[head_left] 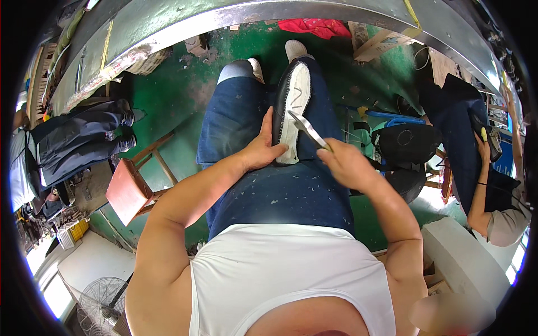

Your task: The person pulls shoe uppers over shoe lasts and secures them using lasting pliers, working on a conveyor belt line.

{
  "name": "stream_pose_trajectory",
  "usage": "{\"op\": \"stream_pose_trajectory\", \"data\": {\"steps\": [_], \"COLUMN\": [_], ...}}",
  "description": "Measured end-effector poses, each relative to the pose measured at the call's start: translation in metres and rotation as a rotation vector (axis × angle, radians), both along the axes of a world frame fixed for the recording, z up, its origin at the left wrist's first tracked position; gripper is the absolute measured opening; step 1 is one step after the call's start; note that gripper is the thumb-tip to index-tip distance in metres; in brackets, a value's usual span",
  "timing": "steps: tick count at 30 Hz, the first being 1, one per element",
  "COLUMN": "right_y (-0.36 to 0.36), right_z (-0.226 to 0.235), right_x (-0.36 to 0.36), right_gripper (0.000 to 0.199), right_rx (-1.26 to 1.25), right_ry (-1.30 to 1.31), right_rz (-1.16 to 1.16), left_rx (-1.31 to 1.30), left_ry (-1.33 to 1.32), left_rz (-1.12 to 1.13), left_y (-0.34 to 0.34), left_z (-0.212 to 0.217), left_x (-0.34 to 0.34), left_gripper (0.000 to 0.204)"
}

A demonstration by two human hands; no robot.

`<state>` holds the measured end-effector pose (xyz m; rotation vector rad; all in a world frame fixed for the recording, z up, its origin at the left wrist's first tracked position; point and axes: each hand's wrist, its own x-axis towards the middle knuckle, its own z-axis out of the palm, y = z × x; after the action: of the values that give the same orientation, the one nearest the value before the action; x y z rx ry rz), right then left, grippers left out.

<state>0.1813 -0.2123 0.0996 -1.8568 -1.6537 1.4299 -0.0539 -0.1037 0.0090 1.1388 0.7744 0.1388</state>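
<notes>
A black shoe (303, 84) lies sole-up across my lap, its toe pointing away from me. A pale bottom with dark pen strokes shows inside a stitched or pleated black edge. My left hand (262, 147) grips the shoe's left side near the heel, its thumb and a finger spread along the edge. In my right hand (350, 164) is a metal hand tool with a curved, beak-like head (305, 127); its exact kind I cannot make out. The tool's tip is over the middle of the sole; whether it touches is unclear. My right fingers are wrapped around its handle.
A metal-edged bench (347, 12) curves across the far side. A reddish stool (130, 190) stands left, and a black bag (406, 143) is on the right. Co-workers are at both sides; the right one holds a shoe (494, 144). A fan (103, 302) stands behind left.
</notes>
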Motion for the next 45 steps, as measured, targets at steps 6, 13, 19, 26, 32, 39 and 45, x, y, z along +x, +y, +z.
{"op": "stream_pose_trajectory", "data": {"steps": [6, 13, 19, 26, 32, 39, 45], "right_y": [0.007, -0.021, 0.017, 0.196, 0.385, 0.432, 0.439], "right_z": [-0.04, -0.078, -0.017, 0.062, 0.051, 0.036, 0.038], "right_x": [-0.003, 0.01, 0.039, 0.102, 0.167, 0.197, 0.195], "right_gripper": [0.036, 0.039, 0.034, 0.041, 0.043, 0.044, 0.044], "right_rx": [0.101, -0.165, -0.049, 0.951, 1.108, 1.129, 0.997], "right_ry": [-0.034, 0.468, 0.201, -0.484, -0.759, -0.662, -0.596], "right_rz": [0.02, -0.424, -0.219, 0.074, 0.012, -0.096, -0.131], "left_rx": [0.479, -0.001, 0.267, 1.43, 1.877, 1.855, 1.605], "left_ry": [0.25, 0.198, 0.083, 0.796, 1.332, 1.187, 0.961], "left_rz": [-0.207, 0.222, 0.127, -0.027, -0.258, -0.208, 0.27], "left_y": [0.017, 0.103, 0.172, 0.385, 0.564, 0.614, 0.712], "left_z": [0.003, -0.007, 0.152, 0.292, 0.205, 0.159, 0.143], "left_x": [-0.012, 0.05, -0.01, 0.037, 0.067, 0.096, 0.18], "left_gripper": [0.113, 0.054, 0.065, 0.062, 0.059, 0.032, 0.046]}}
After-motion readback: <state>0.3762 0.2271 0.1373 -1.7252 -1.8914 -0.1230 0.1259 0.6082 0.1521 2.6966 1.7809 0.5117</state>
